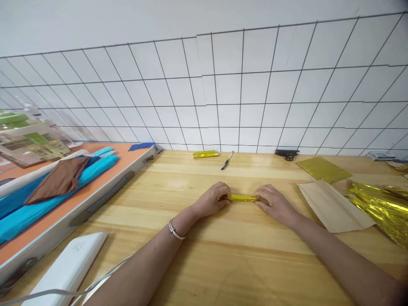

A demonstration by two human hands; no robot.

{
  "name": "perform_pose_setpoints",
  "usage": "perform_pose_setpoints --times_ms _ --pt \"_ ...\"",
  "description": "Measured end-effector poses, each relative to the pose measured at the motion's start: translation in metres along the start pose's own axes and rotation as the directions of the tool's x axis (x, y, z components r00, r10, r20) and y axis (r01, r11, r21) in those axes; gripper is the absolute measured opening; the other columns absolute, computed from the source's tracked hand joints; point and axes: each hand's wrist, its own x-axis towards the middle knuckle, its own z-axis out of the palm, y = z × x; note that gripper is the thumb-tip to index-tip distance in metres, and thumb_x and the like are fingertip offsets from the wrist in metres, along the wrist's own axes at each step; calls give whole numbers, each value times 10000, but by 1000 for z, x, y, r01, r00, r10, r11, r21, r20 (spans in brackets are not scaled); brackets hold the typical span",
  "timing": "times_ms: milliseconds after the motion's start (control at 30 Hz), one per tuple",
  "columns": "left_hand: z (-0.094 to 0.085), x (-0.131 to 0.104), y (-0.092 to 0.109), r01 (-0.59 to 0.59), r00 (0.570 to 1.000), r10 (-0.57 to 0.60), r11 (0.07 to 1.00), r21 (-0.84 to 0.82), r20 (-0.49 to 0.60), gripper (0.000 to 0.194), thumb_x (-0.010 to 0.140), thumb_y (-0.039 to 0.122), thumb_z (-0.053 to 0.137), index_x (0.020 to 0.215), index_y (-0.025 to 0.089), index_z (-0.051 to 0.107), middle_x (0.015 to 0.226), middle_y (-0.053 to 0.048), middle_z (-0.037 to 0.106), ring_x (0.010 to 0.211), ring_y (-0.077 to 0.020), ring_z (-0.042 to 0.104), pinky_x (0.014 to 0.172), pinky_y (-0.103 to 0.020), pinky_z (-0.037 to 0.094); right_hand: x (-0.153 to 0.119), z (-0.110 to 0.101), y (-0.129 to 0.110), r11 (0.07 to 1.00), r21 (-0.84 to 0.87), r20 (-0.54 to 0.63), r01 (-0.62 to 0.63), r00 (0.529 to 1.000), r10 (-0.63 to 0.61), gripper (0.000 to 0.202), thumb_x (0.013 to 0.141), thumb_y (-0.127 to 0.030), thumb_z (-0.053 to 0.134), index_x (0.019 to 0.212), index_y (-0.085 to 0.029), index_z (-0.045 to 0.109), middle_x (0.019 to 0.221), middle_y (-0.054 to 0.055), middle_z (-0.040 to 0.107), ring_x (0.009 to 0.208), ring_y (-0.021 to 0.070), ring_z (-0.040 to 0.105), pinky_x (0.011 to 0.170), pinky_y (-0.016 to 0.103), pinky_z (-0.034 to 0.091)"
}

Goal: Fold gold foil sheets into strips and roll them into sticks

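Two bare hands are holding one narrow gold foil strip (pixel 243 198) in the head view. The left hand (pixel 213 199) is closing its fingers around the left end; the right hand (pixel 273 201) is pinching the right end between thumb and fingers. Neither hand is standing wide.

Key relation: the strip is lying directly between the hands, its long axis running left to right, nearly level across the view and crosswise to the person. Neither hand is nearer, since both are touching it. Only the middle stretch is showing; the fingers are hiding both ends. Whether its underside is resting on the wooden tabletop (pixel 223 263) or hanging just above, cannot tell.

Surroundings: a second gold foil piece (pixel 205 154) is lying beyond the hands near the wall, roughly parallel to the strip, with a pen (pixel 227 160) slanting just to its right. A brown paper sheet (pixel 334 208) is lying right of the right hand, with crinkled gold foil (pixel 379 206) sitting farther right. A silver-coloured bracelet (pixel 174 229) is circling the left wrist.
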Motion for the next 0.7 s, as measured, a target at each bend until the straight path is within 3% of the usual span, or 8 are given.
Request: perform_pose_setpoints --times_ms 100,200,367,500,600,700 --pt "1 -1 5 28 999 -27 998 -56 17 188 737 183 625 903 183 534 945 -51 557 840 -159 530 736 -266 444 0 0 -4 1000 9 -2 1 1000 -1 134 786 -133 558 879 -228 555 911 47 593 891 202 519 761 361 452" --pt "2 -1 8 25 999 -22 997 -77 35 160 759 184 611 898 189 533 989 -44 571 867 -154 536 771 -266 438 -1 0 -7 1000 19 11 -1 1000 1 102 791 -128 542 816 -227 545 891 41 594 870 194 525 747 345 444" --pt "6 -1 9 69 997 -69 998 12 47 86 783 194 580 857 187 535 880 -28 591 792 -150 537 719 -259 431 -2 1 -6 996 15 13 -83 996 83 95 784 -176 569 861 -228 551 871 33 603 835 189 536 728 330 442" --pt "10 0 15 85 996 -87 994 72 33 251 775 201 589 1022 203 547 904 -34 602 823 -167 538 735 -272 428 -2 1 -8 993 -1 11 -119 993 119 116 795 -189 553 904 -228 554 862 29 605 818 184 549 718 328 452" --pt "13 1 22 56 997 -59 997 57 48 361 761 206 608 1115 215 533 950 -43 611 860 -181 537 762 -285 420 0 -6 -21 996 33 -29 -83 996 84 148 810 -196 546 952 -237 549 895 31 610 855 184 557 751 336 461" --pt "15 1 33 75 996 -72 996 -40 59 329 771 206 592 1097 214 548 911 -34 605 807 -164 531 727 -273 412 5 -18 -47 998 57 -77 -28 996 32 155 842 -225 521 993 -251 544 916 36 615 875 183 567 771 342 474"
